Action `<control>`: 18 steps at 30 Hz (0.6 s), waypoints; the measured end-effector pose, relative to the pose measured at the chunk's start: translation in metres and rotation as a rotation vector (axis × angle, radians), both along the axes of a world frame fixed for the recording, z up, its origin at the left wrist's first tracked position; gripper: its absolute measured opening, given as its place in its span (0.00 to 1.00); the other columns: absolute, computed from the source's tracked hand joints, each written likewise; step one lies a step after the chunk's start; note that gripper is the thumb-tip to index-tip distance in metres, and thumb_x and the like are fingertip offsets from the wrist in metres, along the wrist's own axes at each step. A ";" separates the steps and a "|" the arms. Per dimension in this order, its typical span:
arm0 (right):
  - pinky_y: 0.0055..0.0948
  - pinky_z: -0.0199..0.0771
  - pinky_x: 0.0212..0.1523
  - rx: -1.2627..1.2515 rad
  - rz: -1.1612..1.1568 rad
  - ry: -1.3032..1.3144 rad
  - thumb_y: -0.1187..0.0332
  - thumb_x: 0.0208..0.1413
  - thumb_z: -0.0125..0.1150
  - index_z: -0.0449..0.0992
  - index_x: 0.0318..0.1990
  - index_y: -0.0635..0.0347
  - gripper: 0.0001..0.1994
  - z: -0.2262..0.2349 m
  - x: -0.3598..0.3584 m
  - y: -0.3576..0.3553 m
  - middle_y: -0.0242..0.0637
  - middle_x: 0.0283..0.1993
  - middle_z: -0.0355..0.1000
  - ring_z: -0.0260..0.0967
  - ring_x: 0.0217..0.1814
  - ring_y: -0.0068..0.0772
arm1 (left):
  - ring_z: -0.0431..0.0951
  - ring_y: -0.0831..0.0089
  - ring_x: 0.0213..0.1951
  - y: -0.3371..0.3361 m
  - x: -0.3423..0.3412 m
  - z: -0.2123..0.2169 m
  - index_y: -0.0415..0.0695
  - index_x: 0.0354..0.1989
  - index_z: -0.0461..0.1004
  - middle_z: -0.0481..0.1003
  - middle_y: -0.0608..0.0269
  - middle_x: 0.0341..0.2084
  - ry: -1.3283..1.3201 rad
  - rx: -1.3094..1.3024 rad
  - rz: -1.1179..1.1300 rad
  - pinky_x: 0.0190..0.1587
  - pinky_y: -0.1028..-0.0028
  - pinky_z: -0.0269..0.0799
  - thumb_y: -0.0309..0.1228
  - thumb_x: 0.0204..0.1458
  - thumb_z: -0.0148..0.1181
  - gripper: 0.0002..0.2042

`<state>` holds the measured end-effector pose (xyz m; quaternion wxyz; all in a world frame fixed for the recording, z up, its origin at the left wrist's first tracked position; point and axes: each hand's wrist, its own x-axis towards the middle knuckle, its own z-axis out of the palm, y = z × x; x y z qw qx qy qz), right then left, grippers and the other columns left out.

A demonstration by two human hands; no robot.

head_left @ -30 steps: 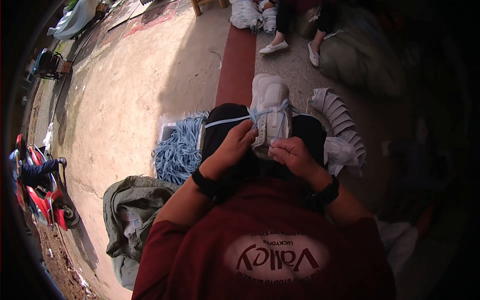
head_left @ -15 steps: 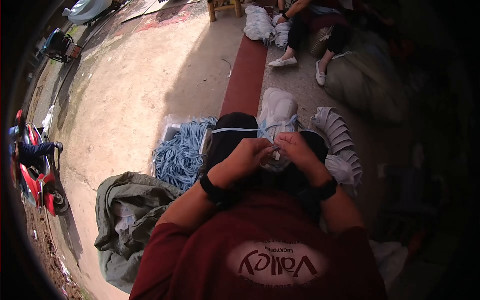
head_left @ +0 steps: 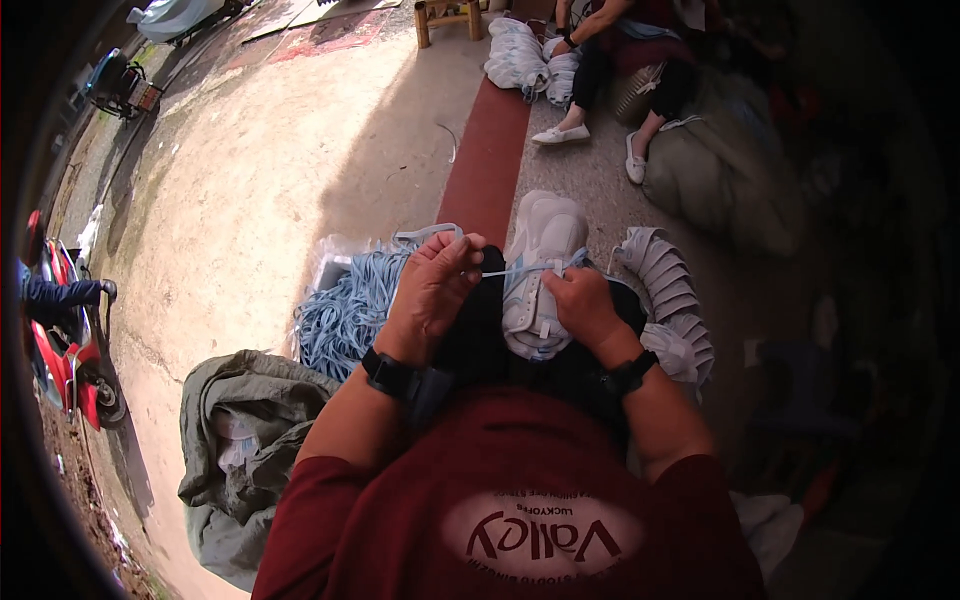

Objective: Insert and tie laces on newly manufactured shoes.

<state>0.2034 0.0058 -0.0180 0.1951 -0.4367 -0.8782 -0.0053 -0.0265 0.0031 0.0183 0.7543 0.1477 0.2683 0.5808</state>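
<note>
A white sneaker [head_left: 548, 232] with pale blue trim rests between my thighs, its toe pointing away from me. A light blue shoelace [head_left: 515, 270] runs taut from the shoe's upper eyelets leftward. At its left end my left hand [head_left: 435, 288] is raised above my thigh, thumb and fingers pinched on the lace. A loop of lace also shows just behind those fingers. My right hand [head_left: 585, 300] is closed at the right side of the shoe, with lace at its fingertips. The lower eyelets and tongue of the shoe are visible between my hands.
A box [head_left: 330, 272] heaped with blue laces [head_left: 350, 310] stands left of my knee. Nearer lies a dark green sack [head_left: 255, 400] with shoes inside. White shoe parts [head_left: 672, 275] are stacked in a curve at my right. Another person [head_left: 625, 70] sits ahead beside bundled shoe parts [head_left: 517, 58].
My left hand has moved left and up, away from the shoe, drawing the lace with it. My right hand stays near the shoe, which now shows more of its upper.
</note>
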 end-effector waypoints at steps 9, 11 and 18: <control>0.38 0.70 0.29 -0.161 -0.206 0.225 0.74 0.50 0.52 0.76 0.37 0.62 0.08 -0.007 -0.011 0.013 0.46 0.24 0.72 0.72 0.29 0.46 | 0.70 0.80 0.23 0.021 0.056 -0.056 0.41 0.27 0.70 0.71 0.66 0.21 0.276 -0.028 -0.250 0.27 0.82 0.66 0.22 0.49 0.58 0.03; 0.39 0.70 0.30 -0.188 -0.215 0.385 0.73 0.50 0.52 0.76 0.36 0.61 0.08 -0.013 -0.009 0.018 0.49 0.26 0.71 0.71 0.30 0.49 | 0.70 0.80 0.22 0.032 0.060 -0.056 0.41 0.26 0.70 0.71 0.66 0.20 0.334 -0.015 -0.237 0.27 0.83 0.66 0.21 0.47 0.58 0.03; 0.39 0.71 0.33 -0.304 -0.243 0.645 0.70 0.51 0.54 0.77 0.35 0.60 0.08 -0.018 -0.005 0.022 0.52 0.29 0.71 0.70 0.34 0.53 | 0.68 0.83 0.22 0.048 0.071 -0.071 0.41 0.21 0.70 0.71 0.70 0.18 0.604 0.163 -0.052 0.26 0.83 0.65 0.18 0.42 0.59 0.05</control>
